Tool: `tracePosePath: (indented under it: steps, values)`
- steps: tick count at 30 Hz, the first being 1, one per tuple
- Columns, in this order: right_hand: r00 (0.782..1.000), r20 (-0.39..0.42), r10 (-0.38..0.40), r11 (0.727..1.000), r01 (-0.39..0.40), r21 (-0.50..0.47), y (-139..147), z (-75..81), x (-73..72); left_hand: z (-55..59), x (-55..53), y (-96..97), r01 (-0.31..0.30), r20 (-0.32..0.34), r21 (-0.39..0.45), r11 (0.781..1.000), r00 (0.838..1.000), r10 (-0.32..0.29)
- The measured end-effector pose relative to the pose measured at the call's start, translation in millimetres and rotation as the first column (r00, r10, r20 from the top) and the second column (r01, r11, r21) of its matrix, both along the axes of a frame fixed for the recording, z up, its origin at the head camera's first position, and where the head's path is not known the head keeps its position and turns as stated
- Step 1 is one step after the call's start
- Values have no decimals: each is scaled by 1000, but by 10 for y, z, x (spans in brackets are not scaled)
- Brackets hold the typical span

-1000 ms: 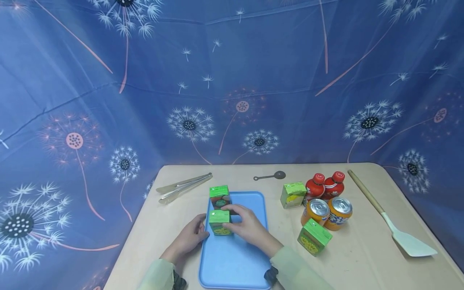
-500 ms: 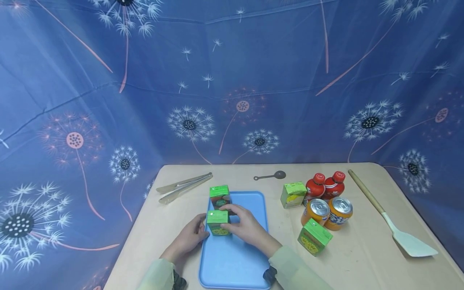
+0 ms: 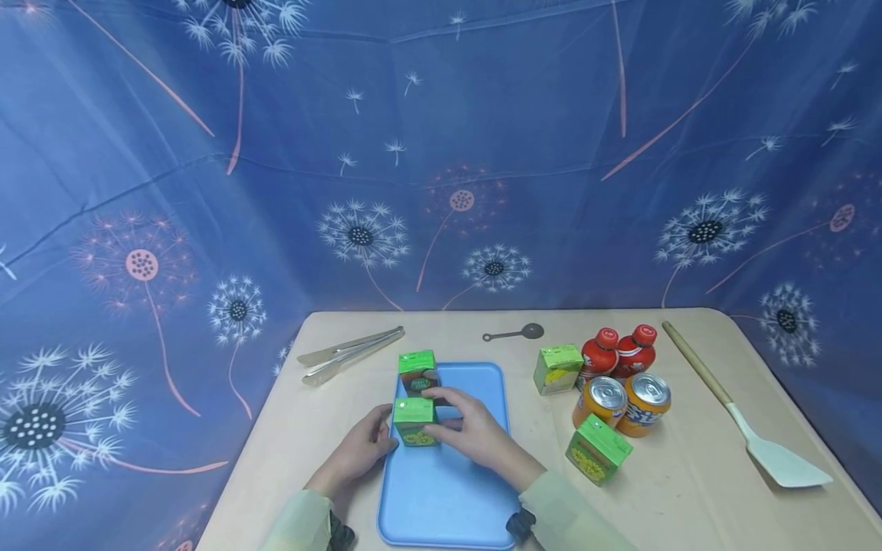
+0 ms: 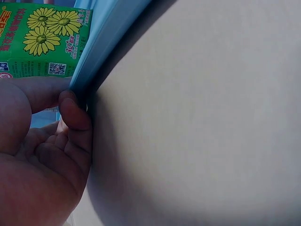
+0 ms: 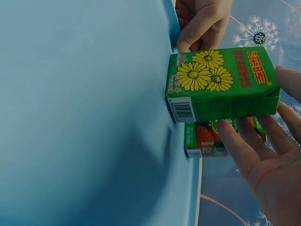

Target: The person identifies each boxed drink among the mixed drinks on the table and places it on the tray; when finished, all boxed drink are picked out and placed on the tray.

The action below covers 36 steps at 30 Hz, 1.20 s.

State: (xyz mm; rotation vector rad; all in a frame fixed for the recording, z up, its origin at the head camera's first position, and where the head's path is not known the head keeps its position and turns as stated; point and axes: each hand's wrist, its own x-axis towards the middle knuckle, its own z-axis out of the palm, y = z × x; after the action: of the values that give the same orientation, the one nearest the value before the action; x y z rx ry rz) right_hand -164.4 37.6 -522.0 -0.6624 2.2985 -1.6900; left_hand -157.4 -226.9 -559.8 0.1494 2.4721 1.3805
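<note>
My left hand (image 3: 358, 450) pinches the left rim of a blue tray (image 3: 448, 501); in the left wrist view, thumb and curled finger meet at that rim. My right hand (image 3: 475, 432) holds a green drink carton (image 3: 416, 423) with yellow daisies, thumb at its front and fingers behind and along its side. It stands upright in the tray's left half, close to the left rim. Right behind it, in the far left corner, stands another green drink carton (image 3: 417, 367) with a dark red picture, partly hidden in the right wrist view (image 5: 207, 136).
Right of the tray stand a yellow-green carton (image 3: 558, 370), two red bottles (image 3: 635, 353), two orange cans (image 3: 644, 405) and a green daisy carton (image 3: 598, 450). A spatula (image 3: 744, 428) lies far right. Tongs (image 3: 351, 356) and a dark spoon (image 3: 517, 333) lie at the back.
Early on, the daisy carton shifted slightly left with my right hand; since then it has stayed put. My right wrist has moved a little rightward. My left hand has not moved.
</note>
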Motion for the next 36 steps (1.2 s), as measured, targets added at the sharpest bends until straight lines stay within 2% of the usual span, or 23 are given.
tracePosePath:
  steps: [12, 24, 31, 36]
  values:
    - [992, -81, -94, 995, 91, -36, 383, 73, 65, -19, -13, 2, -7, -11, -10, 1000, 1000, 7]
    - [974, -141, -176, 984, 171, -45, 854, 132, 262, -10, -7, 10, -12, -9, -23, 1000, 1000, 12]
    - [962, -188, -198, 978, 207, 27, 1060, 237, 378, -31, -18, -2, -9, -16, -19, 1000, 1000, 9]
    - [938, -255, -233, 956, 269, 114, 1203, 327, 431, -42, -23, -7, -9, -11, -26, 1000, 1000, 9]
